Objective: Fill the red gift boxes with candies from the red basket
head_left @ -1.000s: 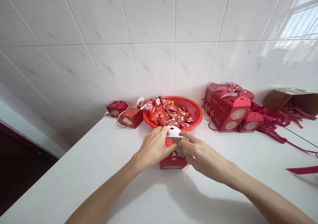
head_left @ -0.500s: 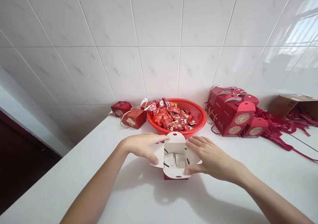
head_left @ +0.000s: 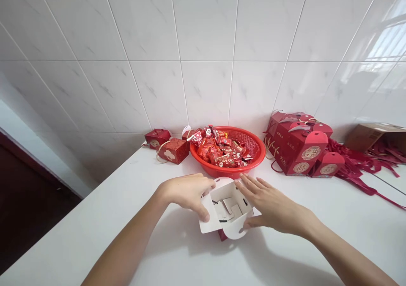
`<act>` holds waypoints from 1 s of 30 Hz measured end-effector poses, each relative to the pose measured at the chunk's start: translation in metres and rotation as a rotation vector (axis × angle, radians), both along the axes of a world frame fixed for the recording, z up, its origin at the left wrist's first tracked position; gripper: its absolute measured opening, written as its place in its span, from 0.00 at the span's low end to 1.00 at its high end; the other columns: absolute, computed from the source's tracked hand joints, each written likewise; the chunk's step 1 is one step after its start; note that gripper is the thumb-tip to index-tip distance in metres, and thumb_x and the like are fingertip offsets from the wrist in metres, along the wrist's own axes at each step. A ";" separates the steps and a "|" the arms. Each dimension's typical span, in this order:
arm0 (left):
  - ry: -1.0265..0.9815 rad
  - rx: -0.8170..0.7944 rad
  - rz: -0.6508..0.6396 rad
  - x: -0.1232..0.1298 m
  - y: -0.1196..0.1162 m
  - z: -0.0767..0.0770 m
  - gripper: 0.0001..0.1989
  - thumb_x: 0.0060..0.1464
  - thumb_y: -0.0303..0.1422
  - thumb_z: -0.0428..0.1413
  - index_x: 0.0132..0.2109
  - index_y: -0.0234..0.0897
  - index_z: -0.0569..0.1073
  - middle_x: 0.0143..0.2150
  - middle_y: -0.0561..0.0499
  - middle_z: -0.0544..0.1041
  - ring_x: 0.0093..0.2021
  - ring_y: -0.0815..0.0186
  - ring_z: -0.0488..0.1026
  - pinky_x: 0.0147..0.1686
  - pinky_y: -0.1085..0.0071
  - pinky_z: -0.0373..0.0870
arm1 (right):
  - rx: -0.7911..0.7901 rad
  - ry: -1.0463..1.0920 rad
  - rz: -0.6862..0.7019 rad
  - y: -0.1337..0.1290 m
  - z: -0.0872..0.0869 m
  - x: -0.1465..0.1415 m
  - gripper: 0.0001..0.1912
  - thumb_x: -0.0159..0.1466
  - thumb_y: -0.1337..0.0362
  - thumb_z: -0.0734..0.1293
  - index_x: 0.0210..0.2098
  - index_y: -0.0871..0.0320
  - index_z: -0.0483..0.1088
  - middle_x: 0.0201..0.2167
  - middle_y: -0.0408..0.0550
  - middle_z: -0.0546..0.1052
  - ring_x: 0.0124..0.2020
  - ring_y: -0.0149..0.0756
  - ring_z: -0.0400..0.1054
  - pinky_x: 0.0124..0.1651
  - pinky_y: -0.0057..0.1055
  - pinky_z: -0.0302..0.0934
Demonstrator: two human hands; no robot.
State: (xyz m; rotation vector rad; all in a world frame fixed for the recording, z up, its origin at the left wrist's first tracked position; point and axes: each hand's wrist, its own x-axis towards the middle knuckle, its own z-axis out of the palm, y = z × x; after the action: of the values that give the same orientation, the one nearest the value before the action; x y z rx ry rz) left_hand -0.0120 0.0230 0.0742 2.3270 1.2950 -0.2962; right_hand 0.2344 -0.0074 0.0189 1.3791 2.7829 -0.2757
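A small paper gift box (head_left: 235, 212), white inside and red outside, stands on the white table with its top flaps spread outward. It sits turned at an angle to me. My left hand (head_left: 187, 195) grips the left flap, thumb on the white inner face and fingers curled behind it. At the other side, my right hand (head_left: 269, 203) holds the box, its fingers stretched along the right wall and its thumb by the front flap. Folded bottom panels and dark slots show inside the box. Just behind it is a red plastic basket (head_left: 260, 155) heaped with red-wrapped candies (head_left: 223, 150).
Closed red boxes (head_left: 174, 150) with cord handles stand left of the basket. To the right are several stacked red boxes (head_left: 294, 144), dark red ribbons (head_left: 358, 167) and an open cardboard box (head_left: 364, 134). A tiled wall (head_left: 206, 87) runs behind the table (head_left: 152, 252).
The gift box has turned from facing me squarely to an angle, its front flap swinging rightward. Both hands have stayed at its sides. The view has shifted slightly.
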 end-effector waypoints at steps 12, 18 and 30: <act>-0.191 0.170 0.027 -0.003 0.003 0.003 0.18 0.50 0.47 0.59 0.44 0.41 0.74 0.43 0.50 0.77 0.44 0.57 0.73 0.35 0.70 0.64 | 0.261 -0.028 -0.179 -0.008 0.017 0.001 0.28 0.53 0.57 0.78 0.51 0.56 0.73 0.54 0.61 0.75 0.45 0.55 0.75 0.42 0.44 0.70; -0.372 0.454 0.079 -0.010 0.042 -0.010 0.13 0.58 0.42 0.53 0.43 0.42 0.77 0.44 0.50 0.79 0.46 0.58 0.75 0.44 0.67 0.69 | 0.261 0.417 -0.102 0.027 0.036 0.027 0.17 0.65 0.55 0.67 0.52 0.53 0.74 0.52 0.53 0.77 0.49 0.49 0.74 0.47 0.41 0.69; -0.008 0.496 0.406 0.025 0.132 -0.033 0.09 0.35 0.19 0.60 0.27 0.35 0.76 0.39 0.36 0.82 0.43 0.45 0.78 0.42 0.59 0.70 | -0.112 0.901 -0.186 0.159 -0.010 -0.013 0.10 0.57 0.63 0.72 0.38 0.58 0.78 0.38 0.49 0.81 0.38 0.42 0.75 0.41 0.34 0.68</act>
State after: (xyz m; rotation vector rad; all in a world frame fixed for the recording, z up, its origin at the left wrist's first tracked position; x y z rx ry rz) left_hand 0.0129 0.1546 0.0408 2.3504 1.9694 0.1885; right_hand 0.2211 0.1516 0.0093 1.8166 3.1592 -1.3348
